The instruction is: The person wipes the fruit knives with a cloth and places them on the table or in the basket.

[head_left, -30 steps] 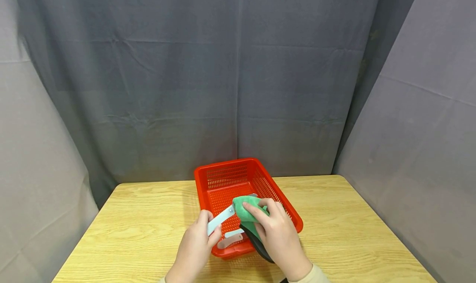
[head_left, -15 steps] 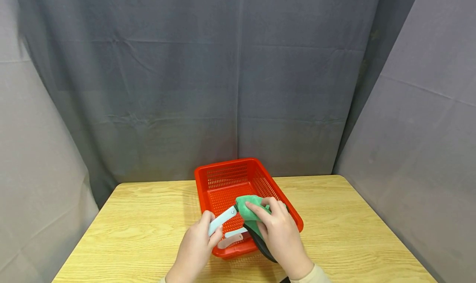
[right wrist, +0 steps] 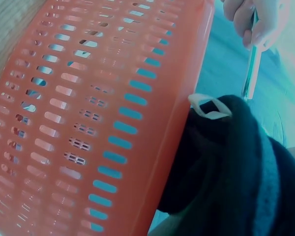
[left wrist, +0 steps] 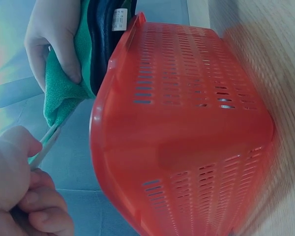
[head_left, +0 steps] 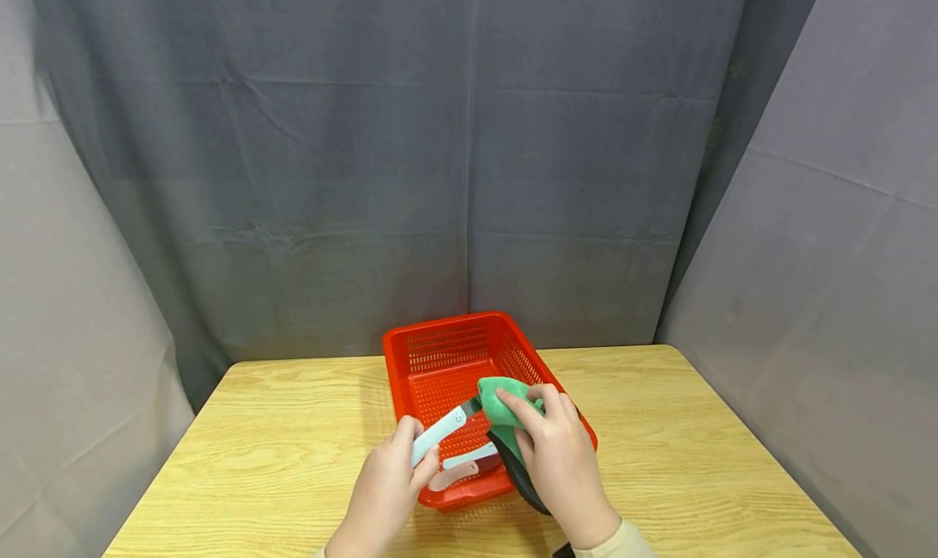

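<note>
My left hand (head_left: 388, 478) grips the pale blue handle of a knife (head_left: 437, 436). The knife points up and right over the basket, and a short stretch of dark blade shows beyond the handle. Around the rest of the blade lies a green cloth (head_left: 501, 398) with black edging, hiding the tip. My right hand (head_left: 558, 452) pinches that cloth through its folds. In the left wrist view the cloth (left wrist: 64, 93) is bunched at the blade, and a white label (left wrist: 119, 19) shows on its dark part.
A red plastic basket (head_left: 396, 362) with slotted walls stands on the wooden table (head_left: 278, 452) beneath both hands. Inside its near end lie a knife with a pale blue handle (head_left: 467, 457) and one with a pink handle (head_left: 453, 476). Grey curtains (head_left: 352, 175) enclose the table.
My right hand and the green cloth have slid up and right along the blade, away from the handle. More of the blade shows. The left hand has barely moved.
</note>
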A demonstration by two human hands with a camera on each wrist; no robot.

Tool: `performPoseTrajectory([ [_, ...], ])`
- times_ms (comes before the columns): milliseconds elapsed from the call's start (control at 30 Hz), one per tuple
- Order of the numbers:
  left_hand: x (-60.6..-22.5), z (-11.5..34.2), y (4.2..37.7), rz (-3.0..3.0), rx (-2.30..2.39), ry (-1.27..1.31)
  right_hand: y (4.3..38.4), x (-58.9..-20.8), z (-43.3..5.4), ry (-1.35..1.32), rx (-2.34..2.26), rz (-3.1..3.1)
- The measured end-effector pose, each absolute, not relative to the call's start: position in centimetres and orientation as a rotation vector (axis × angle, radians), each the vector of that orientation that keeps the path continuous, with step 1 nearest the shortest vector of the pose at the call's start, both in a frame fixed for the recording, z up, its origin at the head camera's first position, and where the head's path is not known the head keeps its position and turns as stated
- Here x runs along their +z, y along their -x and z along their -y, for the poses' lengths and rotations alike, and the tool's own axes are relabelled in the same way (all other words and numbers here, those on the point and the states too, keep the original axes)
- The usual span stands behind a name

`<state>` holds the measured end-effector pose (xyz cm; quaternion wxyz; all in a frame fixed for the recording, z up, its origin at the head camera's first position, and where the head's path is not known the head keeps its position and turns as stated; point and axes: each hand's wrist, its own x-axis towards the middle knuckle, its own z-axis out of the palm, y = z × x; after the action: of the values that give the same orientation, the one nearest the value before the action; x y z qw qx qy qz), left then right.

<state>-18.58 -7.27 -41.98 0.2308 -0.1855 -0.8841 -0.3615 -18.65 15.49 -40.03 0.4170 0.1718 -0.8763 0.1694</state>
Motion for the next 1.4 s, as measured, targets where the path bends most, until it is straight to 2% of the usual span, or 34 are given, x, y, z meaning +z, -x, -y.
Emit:
performPoseTrajectory([
  [700,-41.66,7.24,18.34,2.504,-1.025,0.439,18.83,-39.76,-15.92,-0.344,0.422,2.192],
  [1000,-41.39,7.37,18.24,2.533,-1.078,0.339,18.60,-39.44,-15.91,-0.371,0.421,2.135],
  [1400,-41.71,7.15,18.47,2.493,-1.019,0.338,18.37,-39.54,-15.57,-0.445,0.427,2.130],
])
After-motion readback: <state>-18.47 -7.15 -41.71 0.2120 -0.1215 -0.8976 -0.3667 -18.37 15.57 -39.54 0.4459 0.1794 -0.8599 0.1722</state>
